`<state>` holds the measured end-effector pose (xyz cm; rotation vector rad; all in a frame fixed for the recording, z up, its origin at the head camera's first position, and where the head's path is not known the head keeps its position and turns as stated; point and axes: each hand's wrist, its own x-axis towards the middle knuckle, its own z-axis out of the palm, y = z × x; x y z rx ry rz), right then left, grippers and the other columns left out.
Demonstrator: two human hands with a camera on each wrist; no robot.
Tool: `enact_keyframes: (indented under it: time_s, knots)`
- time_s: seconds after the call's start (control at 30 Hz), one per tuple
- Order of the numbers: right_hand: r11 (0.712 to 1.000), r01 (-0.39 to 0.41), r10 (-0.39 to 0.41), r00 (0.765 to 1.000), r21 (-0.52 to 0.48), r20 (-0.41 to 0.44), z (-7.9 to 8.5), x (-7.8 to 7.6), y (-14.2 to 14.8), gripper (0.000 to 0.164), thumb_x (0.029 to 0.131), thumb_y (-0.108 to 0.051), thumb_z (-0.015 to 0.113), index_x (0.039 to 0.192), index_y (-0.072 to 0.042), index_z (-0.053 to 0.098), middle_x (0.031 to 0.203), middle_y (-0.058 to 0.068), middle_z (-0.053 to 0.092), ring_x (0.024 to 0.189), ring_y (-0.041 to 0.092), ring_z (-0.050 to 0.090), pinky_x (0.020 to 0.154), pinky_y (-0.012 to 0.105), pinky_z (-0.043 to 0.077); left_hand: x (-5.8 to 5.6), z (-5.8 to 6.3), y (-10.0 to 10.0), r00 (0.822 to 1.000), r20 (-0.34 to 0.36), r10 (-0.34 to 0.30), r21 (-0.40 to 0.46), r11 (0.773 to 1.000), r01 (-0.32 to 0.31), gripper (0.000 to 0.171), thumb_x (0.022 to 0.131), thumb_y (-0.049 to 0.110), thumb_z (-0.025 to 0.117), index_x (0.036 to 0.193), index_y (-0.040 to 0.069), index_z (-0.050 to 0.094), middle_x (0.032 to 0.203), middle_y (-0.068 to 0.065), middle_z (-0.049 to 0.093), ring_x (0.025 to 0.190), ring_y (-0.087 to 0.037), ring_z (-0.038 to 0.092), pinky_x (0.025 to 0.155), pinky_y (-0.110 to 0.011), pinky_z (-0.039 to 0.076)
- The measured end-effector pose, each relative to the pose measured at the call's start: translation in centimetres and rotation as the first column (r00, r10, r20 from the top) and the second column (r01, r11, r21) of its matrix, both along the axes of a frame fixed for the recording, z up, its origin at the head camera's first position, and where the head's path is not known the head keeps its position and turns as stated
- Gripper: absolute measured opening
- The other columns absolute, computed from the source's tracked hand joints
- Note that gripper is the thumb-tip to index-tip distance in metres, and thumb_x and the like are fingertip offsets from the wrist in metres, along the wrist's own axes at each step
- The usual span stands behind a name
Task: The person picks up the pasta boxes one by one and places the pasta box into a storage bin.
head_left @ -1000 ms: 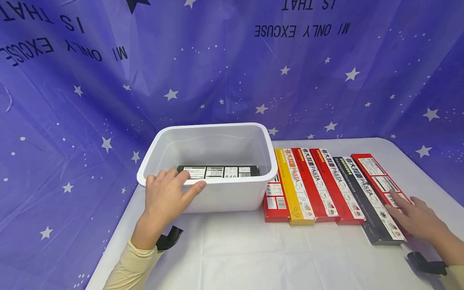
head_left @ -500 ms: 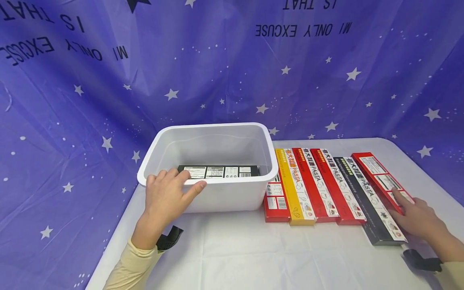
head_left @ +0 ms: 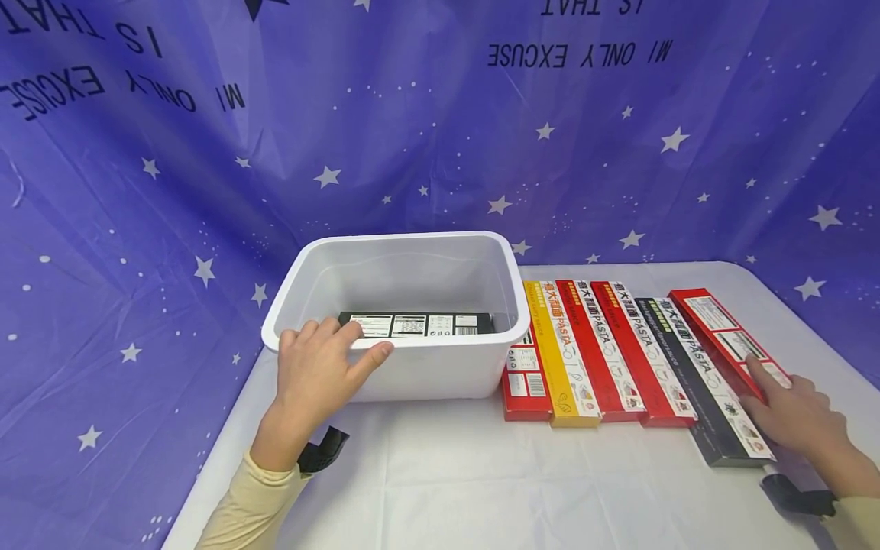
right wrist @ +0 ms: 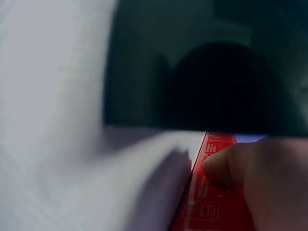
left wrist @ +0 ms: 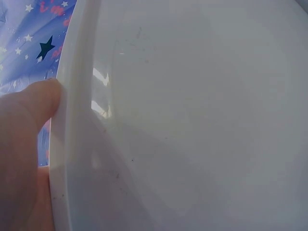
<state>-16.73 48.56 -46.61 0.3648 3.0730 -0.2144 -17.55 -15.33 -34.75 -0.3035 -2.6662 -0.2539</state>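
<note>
Nearest, a pale sleeve [head_left: 250, 500] leads to the left hand [head_left: 319, 370], its fingers hooked over the front rim of a white bin [head_left: 440, 374]. To the right, the right hand [head_left: 797, 416] grips the near part of a red box [head_left: 729, 340] — the right wrist view shows a digit against its red surface — and covers its near end. That box is the rightmost of a row on the white desk [head_left: 550, 489]. Just left of it lies a black box [head_left: 701, 378], then two red pasta boxes [head_left: 598, 351], a yellow box [head_left: 561, 354] and, beside the bin and partly hidden by it, a barcoded red box [head_left: 526, 386]. Farther in, another black box lies inside the bin, label side showing. Behind everything hangs a purple cloth [head_left: 440, 137] with white stars and upside-down lettering.
</note>
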Motion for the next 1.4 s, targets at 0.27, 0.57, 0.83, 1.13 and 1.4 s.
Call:
enact_keyframes:
  time_s: [0.27,0.57,0.83,1.13,1.4]
  knots:
    - [1.0,0.007,-0.007,0.999,-0.002,-0.046,-0.1,0.2,0.3,0.083,0.098,-0.039,0.051,0.159,-0.004,0.007,0.114,0.054,0.032,0.095,0.072,0.043,0.068,0.071,0.041,0.1,-0.1,0.1,1.0,0.008,0.003,0.002,1.0,-0.003,0.051,0.091,0.062,0.062,0.103,0.013,0.072,0.082,-0.009,0.063,0.082,-0.034,0.06,0.073,-0.047,0.036]
    - [1.0,-0.015,0.016,0.993,0.01,-0.115,0.7,0.6,0.6,0.082,0.099,-0.046,0.055,0.158,-0.003,0.018,0.11,0.055,0.04,0.091,0.07,0.05,0.058,0.064,0.043,0.0,-0.2,0.1,1.0,-0.001,-0.002,0.0,1.0,0.002,0.05,0.091,0.062,0.062,0.101,0.013,0.071,0.082,-0.009,0.063,0.08,-0.034,0.059,0.072,-0.047,0.036]
    - [1.0,0.003,-0.002,0.99,0.007,-0.144,1.9,0.8,0.5,0.085,0.1,-0.054,0.054,0.16,-0.009,0.013,0.113,0.055,0.037,0.095,0.071,0.045,0.064,0.069,0.041,0.1,-0.2,0.1,1.0,-0.019,-0.004,0.001,1.0,0.004,0.05,0.09,0.061,0.063,0.099,0.012,0.071,0.08,-0.009,0.063,0.078,-0.034,0.059,0.071,-0.047,0.037]
    - [0.996,-0.064,0.076,0.973,0.063,-0.219,4.9,-0.2,0.5,0.084,0.098,-0.05,0.06,0.159,-0.009,0.019,0.111,0.056,0.039,0.091,0.068,0.046,0.064,0.072,0.042,0.0,-0.2,0.0,1.0,-0.014,0.0,-0.004,1.0,0.0,0.05,0.09,0.061,0.062,0.1,0.013,0.071,0.081,-0.009,0.064,0.079,-0.034,0.06,0.071,-0.048,0.037]
    - [0.98,-0.163,0.187,0.949,0.113,-0.255,8.6,-1.9,-0.9,0.076,0.1,-0.048,0.058,0.156,-0.005,0.029,0.112,0.055,0.043,0.093,0.066,0.048,0.063,0.071,0.044,0.0,-0.2,0.0,1.0,-0.027,-0.005,0.007,1.0,0.006,0.05,0.09,0.061,0.063,0.1,0.012,0.072,0.081,-0.01,0.064,0.078,-0.034,0.06,0.071,-0.048,0.036]
